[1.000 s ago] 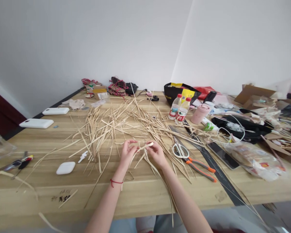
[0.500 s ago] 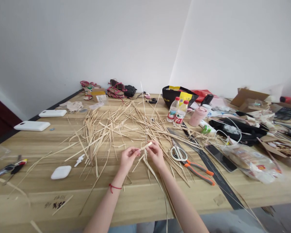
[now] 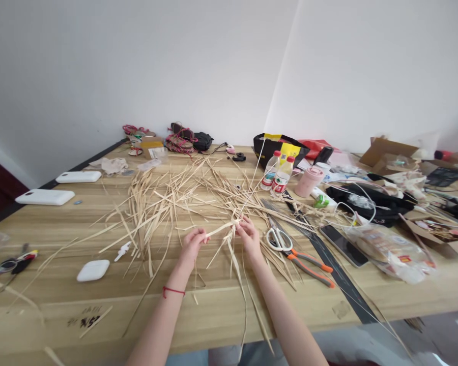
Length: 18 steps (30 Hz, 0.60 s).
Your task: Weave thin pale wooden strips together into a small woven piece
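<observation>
My left hand pinches one end of a flat pale straw strip above the wooden table. My right hand is closed on the other end, where several strips cross. A thin strand rises from my right hand toward the back of the table, and loose ends hang down over the front edge. A wide pile of loose straw lies just beyond both hands.
White-handled scissors and orange-handled pliers lie right of my right hand. A white earbud case sits to the left. Two water bottles, a pink cup, a phone, bags and boxes crowd the right side.
My hands have drawn apart, pulling the strip taut between them. The long thin strand has swung from upright to leaning right. The loose ends now hang lower over the table edge.
</observation>
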Each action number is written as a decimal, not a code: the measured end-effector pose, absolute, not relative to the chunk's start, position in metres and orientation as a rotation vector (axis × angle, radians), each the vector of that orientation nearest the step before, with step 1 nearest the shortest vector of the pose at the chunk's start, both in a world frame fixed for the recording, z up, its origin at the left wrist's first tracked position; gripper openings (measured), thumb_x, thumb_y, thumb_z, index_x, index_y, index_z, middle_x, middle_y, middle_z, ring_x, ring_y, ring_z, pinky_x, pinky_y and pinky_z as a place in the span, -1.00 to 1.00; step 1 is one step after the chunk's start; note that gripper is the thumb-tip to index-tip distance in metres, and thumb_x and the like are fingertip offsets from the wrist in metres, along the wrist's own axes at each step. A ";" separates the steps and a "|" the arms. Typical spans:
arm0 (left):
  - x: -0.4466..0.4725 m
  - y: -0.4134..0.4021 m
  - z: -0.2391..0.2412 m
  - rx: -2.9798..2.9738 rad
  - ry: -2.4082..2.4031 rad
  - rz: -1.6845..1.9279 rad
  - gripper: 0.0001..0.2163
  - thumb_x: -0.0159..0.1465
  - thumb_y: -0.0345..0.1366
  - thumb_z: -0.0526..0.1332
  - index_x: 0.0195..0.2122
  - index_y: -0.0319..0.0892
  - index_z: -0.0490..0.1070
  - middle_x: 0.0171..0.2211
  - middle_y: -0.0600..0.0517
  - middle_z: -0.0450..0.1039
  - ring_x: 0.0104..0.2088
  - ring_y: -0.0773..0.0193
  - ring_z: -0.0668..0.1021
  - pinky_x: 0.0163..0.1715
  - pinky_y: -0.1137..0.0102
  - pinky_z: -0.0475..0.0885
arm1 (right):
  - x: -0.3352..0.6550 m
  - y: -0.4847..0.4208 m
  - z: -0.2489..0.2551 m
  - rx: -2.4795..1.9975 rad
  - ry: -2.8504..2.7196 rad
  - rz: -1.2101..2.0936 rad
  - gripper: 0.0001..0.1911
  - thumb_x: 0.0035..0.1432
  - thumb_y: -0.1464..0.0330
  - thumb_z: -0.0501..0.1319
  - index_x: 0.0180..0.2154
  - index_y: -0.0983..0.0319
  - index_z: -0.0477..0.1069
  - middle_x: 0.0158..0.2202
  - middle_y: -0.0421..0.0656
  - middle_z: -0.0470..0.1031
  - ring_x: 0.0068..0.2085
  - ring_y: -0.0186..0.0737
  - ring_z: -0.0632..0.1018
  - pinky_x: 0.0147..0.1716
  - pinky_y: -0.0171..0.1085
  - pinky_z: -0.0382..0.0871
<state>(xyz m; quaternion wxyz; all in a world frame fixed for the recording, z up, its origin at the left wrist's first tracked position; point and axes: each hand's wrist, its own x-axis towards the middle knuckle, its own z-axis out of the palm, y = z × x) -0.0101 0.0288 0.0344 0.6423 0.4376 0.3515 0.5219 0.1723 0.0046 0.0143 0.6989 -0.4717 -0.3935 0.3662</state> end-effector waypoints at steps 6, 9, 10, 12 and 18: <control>-0.012 0.024 0.048 0.809 0.500 1.216 -0.92 -0.08 -0.39 0.24 -0.61 -0.23 0.34 -0.28 -0.06 0.49 -0.25 0.22 0.49 -0.22 0.33 0.37 | 0.175 0.006 0.010 -1.030 -0.869 0.858 -0.68 -0.10 0.12 0.36 -0.37 0.22 0.57 0.10 -0.01 0.29 -0.10 -0.04 0.50 -0.35 -0.20 0.50; -0.014 0.018 0.053 0.768 0.396 1.218 -0.91 -0.05 -0.36 0.24 -0.61 -0.22 0.34 -0.19 -0.10 0.50 -0.05 0.07 0.46 0.03 0.18 0.29 | 0.175 0.007 0.008 -1.018 -0.864 0.869 -0.69 -0.10 0.13 0.36 -0.38 0.22 0.56 0.08 -0.01 0.31 -0.14 -0.07 0.51 -0.39 -0.23 0.49; -0.014 0.016 0.055 0.761 0.365 1.213 -0.90 -0.04 -0.35 0.24 -0.61 -0.22 0.34 -0.23 -0.10 0.51 -0.02 0.03 0.45 0.08 0.14 0.24 | 0.175 0.007 0.008 -1.020 -0.863 0.869 -0.69 -0.10 0.13 0.36 -0.38 0.22 0.55 0.07 -0.02 0.32 -0.17 -0.09 0.51 -0.41 -0.24 0.48; -0.016 0.014 0.057 0.761 0.313 1.200 -0.90 -0.03 -0.33 0.24 -0.61 -0.21 0.34 -0.34 -0.06 0.49 0.02 -0.01 0.43 0.15 0.09 0.15 | 0.175 0.007 0.008 -1.030 -0.867 0.864 -0.68 -0.11 0.11 0.36 -0.38 0.22 0.55 0.06 -0.02 0.33 -0.21 -0.14 0.52 -0.44 -0.26 0.47; -0.014 0.012 0.060 0.876 0.251 1.175 -0.91 0.02 -0.33 0.21 -0.56 -0.19 0.31 -0.54 0.06 0.27 -0.26 0.16 0.48 0.15 0.06 0.16 | 0.175 0.006 0.009 -1.052 -0.939 0.822 -0.71 -0.06 0.13 0.33 -0.37 0.21 0.54 0.04 -0.03 0.32 -0.34 -0.25 0.52 -0.47 -0.26 0.46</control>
